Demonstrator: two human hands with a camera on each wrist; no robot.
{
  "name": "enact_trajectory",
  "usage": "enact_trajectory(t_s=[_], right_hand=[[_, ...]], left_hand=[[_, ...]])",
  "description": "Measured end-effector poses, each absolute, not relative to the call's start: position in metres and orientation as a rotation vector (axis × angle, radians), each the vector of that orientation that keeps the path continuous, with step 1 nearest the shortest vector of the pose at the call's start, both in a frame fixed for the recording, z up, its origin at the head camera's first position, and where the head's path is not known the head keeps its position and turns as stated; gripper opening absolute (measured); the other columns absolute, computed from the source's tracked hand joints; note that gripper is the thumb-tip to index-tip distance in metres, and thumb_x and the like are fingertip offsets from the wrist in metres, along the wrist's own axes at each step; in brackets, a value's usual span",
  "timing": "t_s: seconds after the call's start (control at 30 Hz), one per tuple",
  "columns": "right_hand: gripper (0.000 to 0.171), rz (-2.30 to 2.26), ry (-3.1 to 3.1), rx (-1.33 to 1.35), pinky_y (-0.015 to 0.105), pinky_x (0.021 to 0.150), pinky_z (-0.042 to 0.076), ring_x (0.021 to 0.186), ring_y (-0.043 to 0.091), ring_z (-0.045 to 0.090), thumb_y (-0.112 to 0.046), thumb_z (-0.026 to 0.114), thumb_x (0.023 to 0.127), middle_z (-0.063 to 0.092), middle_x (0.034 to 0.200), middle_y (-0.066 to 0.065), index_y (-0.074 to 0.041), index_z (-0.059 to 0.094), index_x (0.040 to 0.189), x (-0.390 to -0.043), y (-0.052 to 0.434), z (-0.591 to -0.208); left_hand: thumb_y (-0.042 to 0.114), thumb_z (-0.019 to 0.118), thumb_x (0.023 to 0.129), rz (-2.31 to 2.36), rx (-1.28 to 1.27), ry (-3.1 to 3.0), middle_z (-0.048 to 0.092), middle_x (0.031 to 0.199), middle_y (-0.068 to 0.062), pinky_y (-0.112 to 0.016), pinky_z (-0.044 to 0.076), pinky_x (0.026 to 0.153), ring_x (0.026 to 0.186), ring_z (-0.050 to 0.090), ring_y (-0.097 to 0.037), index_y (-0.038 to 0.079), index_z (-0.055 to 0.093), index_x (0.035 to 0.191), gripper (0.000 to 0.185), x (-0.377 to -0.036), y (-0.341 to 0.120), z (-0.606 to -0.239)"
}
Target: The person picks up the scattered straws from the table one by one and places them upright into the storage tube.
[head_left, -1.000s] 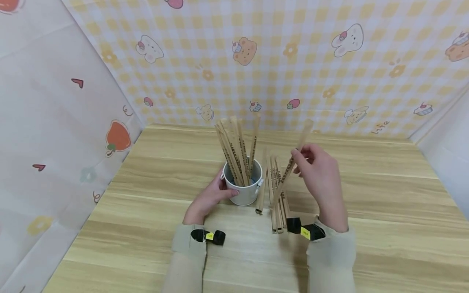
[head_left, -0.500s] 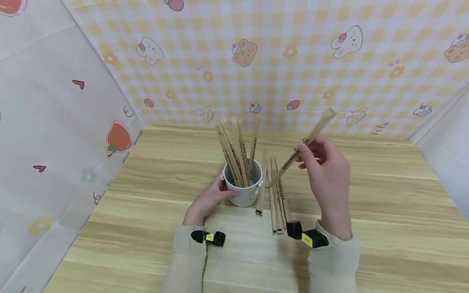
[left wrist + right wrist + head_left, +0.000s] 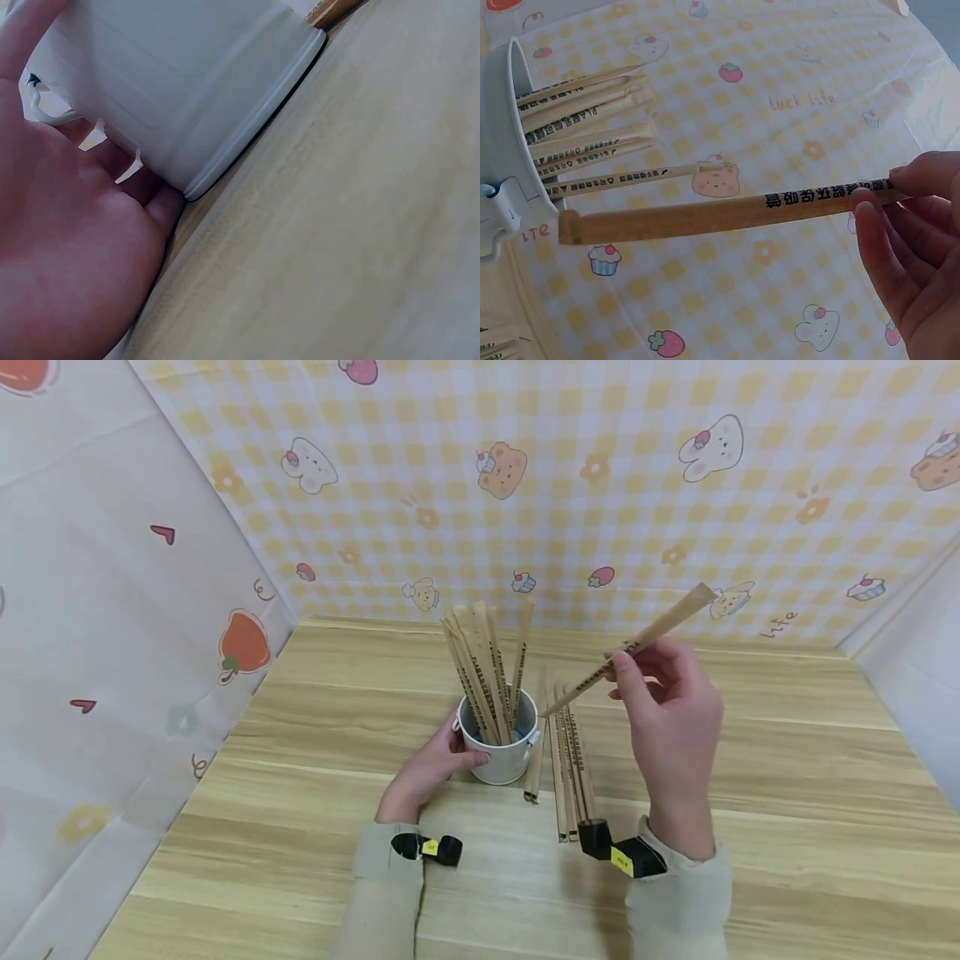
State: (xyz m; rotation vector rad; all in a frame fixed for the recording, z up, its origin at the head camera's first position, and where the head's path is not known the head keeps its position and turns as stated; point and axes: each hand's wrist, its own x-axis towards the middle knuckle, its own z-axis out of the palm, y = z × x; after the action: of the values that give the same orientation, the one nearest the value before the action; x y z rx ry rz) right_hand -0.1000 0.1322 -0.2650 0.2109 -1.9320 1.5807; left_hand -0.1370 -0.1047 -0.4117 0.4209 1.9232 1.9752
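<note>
Right hand: the right hand (image 3: 671,714) pinches one paper-wrapped chopstick pair (image 3: 626,652) between thumb and fingertips (image 3: 870,206), about the middle of its length, in the air — the lower end points at the rim of the cup.

Left hand: the left hand (image 3: 427,768) is curled round the near side of the white cup (image 3: 501,752), palm against its wall, seemingly steadying it on the surface.

How the pair handles: by the look of it, light and stiff, a thin wooden stick in a smooth paper sleeve; a mid-length pinch balances it, though the paper could slide under a loose grip.

Cup: it stands upright on the wooden surface (image 3: 787,777) and holds a bundle of wrapped pairs (image 3: 483,668), which lean apart and rise well above the rim. In the right wrist view a small hinged clasp (image 3: 499,214) shows on its rim.

Loose pile: more wrapped pairs (image 3: 570,760) lie flat on the surface just to the right of the cup — roughly side by side, one of them touching or nearly touching its wall.

Surroundings: a checked cloth with bears, rabbits and strawberries (image 3: 600,485) hangs behind and to the sides.
</note>
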Motion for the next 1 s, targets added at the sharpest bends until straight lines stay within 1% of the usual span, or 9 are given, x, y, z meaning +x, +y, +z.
enact_trajectory(t_s=[0.3, 0.4, 0.47, 0.6, 0.73, 0.8, 0.9, 1.0], right_hand=[[0.02, 1.711, -1.773, 0.295, 0.025, 0.057, 0.051, 0.071, 0.024, 0.06, -0.001, 0.06, 0.082, 0.063, 0.086, 0.021, 0.011, 0.056, 0.097, -0.097, 0.129, -0.261], [0.02, 1.714, -1.815, 0.289, 0.026, 0.058, 0.051, 0.071, 0.024, 0.061, -0.003, 0.06, 0.083, 0.062, 0.086, 0.021, 0.011, 0.055, 0.097, -0.1, 0.128, -0.264], [0.02, 1.714, -1.865, 0.284, 0.026, 0.058, 0.052, 0.072, 0.024, 0.061, -0.005, 0.06, 0.083, 0.063, 0.086, 0.019, 0.009, 0.056, 0.097, -0.103, 0.128, -0.268], [0.021, 1.664, -2.013, 0.285, 0.027, 0.058, 0.052, 0.073, 0.021, 0.062, -0.012, 0.061, 0.084, 0.065, 0.086, 0.01, 0.002, 0.058, 0.098, -0.115, 0.129, -0.286], [0.022, 1.532, -2.164, 0.319, 0.025, 0.059, 0.052, 0.074, 0.013, 0.062, -0.02, 0.061, 0.084, 0.065, 0.085, 0.001, -0.005, 0.06, 0.099, -0.128, 0.125, -0.306], [0.021, 1.455, -2.224, 0.346, 0.023, 0.059, 0.051, 0.075, 0.009, 0.061, -0.023, 0.062, 0.084, 0.065, 0.086, -0.001, -0.007, 0.061, 0.098, -0.131, 0.122, -0.311], [0.019, 1.357, -2.296, 0.401, 0.022, 0.059, 0.05, 0.076, 0.007, 0.059, -0.021, 0.063, 0.083, 0.064, 0.086, -0.003, -0.009, 0.061, 0.097, -0.133, 0.115, -0.315], [0.015, 1.294, -2.366, 0.457, 0.024, 0.058, 0.049, 0.075, 0.008, 0.057, -0.016, 0.063, 0.082, 0.063, 0.084, -0.003, -0.008, 0.061, 0.094, -0.135, 0.109, -0.318]], left_hand=[[0.004, 0.066, 0.076, 1.974, 0.424, 1.927, 0.023, 0.144, -0.009, -0.035, 0.023, 0.103, 0.129, 0.026, -0.021, 0.025, 0.005, 0.144, 0.093, -0.136, -0.106, -0.412], [0.004, 0.065, 0.076, 1.974, 0.426, 1.923, 0.023, 0.144, -0.009, -0.035, 0.023, 0.103, 0.129, 0.026, -0.022, 0.024, 0.006, 0.144, 0.093, -0.136, -0.106, -0.413], [0.004, 0.066, 0.076, 1.974, 0.428, 1.924, 0.024, 0.143, -0.009, -0.035, 0.023, 0.103, 0.129, 0.026, -0.022, 0.024, 0.006, 0.144, 0.092, -0.137, -0.105, -0.413], [0.004, 0.066, 0.076, 1.983, 0.441, 1.919, 0.024, 0.143, -0.009, -0.036, 0.022, 0.104, 0.128, 0.026, -0.022, 0.024, 0.007, 0.144, 0.093, -0.138, -0.105, -0.414], [0.004, 0.066, 0.075, 1.988, 0.453, 1.917, 0.024, 0.143, -0.009, -0.036, 0.022, 0.104, 0.129, 0.026, -0.022, 0.024, 0.007, 0.144, 0.093, -0.139, -0.105, -0.415], [0.004, 0.066, 0.075, 1.99, 0.454, 1.915, 0.023, 0.144, -0.008, -0.036, 0.022, 0.104, 0.129, 0.026, -0.022, 0.025, 0.007, 0.144, 0.093, -0.139, -0.105, -0.415], [0.004, 0.066, 0.075, 1.992, 0.458, 1.911, 0.023, 0.144, -0.008, -0.035, 0.022, 0.104, 0.129, 0.026, -0.021, 0.026, 0.007, 0.144, 0.093, -0.139, -0.105, -0.415], [0.004, 0.066, 0.076, 1.992, 0.465, 1.911, 0.024, 0.143, -0.007, -0.035, 0.023, 0.103, 0.128, 0.027, -0.021, 0.028, 0.007, 0.143, 0.093, -0.139, -0.105, -0.415]])
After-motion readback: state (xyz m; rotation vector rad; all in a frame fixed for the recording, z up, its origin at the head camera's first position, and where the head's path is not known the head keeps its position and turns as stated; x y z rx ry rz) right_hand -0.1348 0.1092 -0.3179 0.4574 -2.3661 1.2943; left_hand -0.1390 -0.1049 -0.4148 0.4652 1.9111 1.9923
